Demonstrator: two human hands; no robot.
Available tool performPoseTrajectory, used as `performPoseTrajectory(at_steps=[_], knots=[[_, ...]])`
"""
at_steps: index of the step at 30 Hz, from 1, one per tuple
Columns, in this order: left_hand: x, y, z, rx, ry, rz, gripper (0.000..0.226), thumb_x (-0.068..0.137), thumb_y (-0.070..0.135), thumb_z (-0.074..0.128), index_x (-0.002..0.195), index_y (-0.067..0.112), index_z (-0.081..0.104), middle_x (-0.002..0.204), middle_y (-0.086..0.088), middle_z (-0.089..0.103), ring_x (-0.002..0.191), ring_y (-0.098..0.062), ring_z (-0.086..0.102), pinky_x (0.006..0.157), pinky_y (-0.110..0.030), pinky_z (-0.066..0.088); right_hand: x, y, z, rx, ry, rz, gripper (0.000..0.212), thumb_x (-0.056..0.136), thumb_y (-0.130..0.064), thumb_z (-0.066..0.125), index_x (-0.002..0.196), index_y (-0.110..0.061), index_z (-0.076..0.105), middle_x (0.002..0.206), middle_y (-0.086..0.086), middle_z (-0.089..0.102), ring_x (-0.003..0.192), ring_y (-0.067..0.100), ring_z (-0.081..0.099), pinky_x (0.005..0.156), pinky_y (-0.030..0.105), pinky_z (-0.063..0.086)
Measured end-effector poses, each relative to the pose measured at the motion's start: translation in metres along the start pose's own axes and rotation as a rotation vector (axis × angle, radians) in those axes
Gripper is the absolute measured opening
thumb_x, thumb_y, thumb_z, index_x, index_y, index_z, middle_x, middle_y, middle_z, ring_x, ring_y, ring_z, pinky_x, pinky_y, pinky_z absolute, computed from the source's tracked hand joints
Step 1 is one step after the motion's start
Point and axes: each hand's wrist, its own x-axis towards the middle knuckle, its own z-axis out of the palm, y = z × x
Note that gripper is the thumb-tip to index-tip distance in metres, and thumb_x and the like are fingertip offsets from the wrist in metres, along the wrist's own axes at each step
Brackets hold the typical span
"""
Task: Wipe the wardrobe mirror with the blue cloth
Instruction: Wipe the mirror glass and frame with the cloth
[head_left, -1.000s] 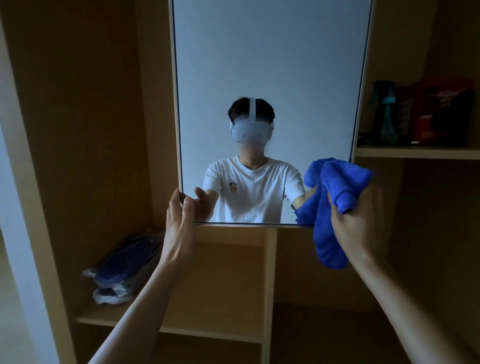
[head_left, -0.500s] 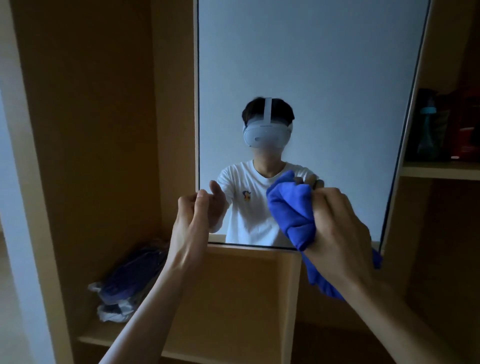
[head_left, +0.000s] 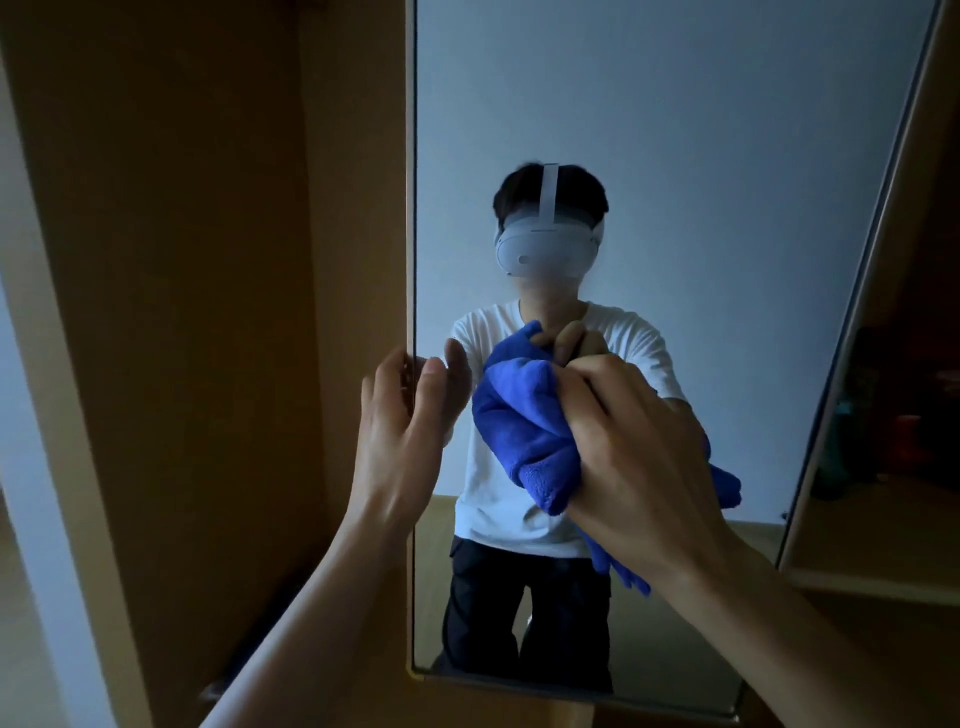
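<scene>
A wooden wardrobe panel (head_left: 182, 312) fills the left side. The left hand (head_left: 400, 431) straddles the left edge of the mirror (head_left: 675, 130), with loosely curled fingers behind the edge and the thumb on the glass, holding it lightly. Just right of it, the right hand (head_left: 639, 452) has its fingers curled tightly round the bunched blue cloth (head_left: 519, 431). It holds the cloth against the glass near the mirror's middle, and a tail of cloth hangs below the wrist. A shelf (head_left: 883, 525) at far right carries dark items too dim to identify.
</scene>
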Motion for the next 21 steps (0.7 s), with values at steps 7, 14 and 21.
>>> performPoseTrajectory(at_steps=[7, 14, 21], knots=[[0.095, 0.138, -0.008, 0.024, -0.045, 0.011, 0.031, 0.088, 0.066, 0.048, 0.105, 0.040, 0.054, 0.113, 0.012, 0.057, 0.112, -0.016, 0.060, 0.098, -0.049, 0.053, 0.141, 0.023, -0.083, -0.074, -0.054, -0.040, 0.033, 0.070, -0.004, 0.062, 0.102, -0.010, 0.056, 0.090, 0.005, 0.053, 0.079, 0.025, 0.055, 0.067, 0.029, 0.029], [0.183, 0.251, -0.018, 0.101, -0.063, 0.029, 0.064, 0.096, 0.067, 0.049, 0.145, 0.025, 0.044, 0.136, 0.000, 0.051, 0.119, -0.020, 0.057, 0.102, -0.047, 0.052, 0.270, 0.049, -0.142, -0.137, -0.148, -0.150, 0.054, 0.076, -0.003, 0.066, 0.129, -0.009, 0.055, 0.107, 0.006, 0.057, 0.094, 0.026, 0.056, 0.087, 0.043, 0.050], [0.237, 0.310, -0.025, 0.102, -0.082, 0.098, 0.054, 0.100, 0.057, 0.050, 0.137, 0.017, 0.050, 0.123, 0.001, 0.056, 0.112, -0.018, 0.055, 0.093, -0.036, 0.050, 0.349, 0.051, -0.183, -0.236, -0.057, -0.197, 0.048, 0.074, -0.016, 0.067, 0.121, -0.015, 0.059, 0.107, 0.004, 0.058, 0.091, 0.026, 0.053, 0.078, 0.040, 0.045]])
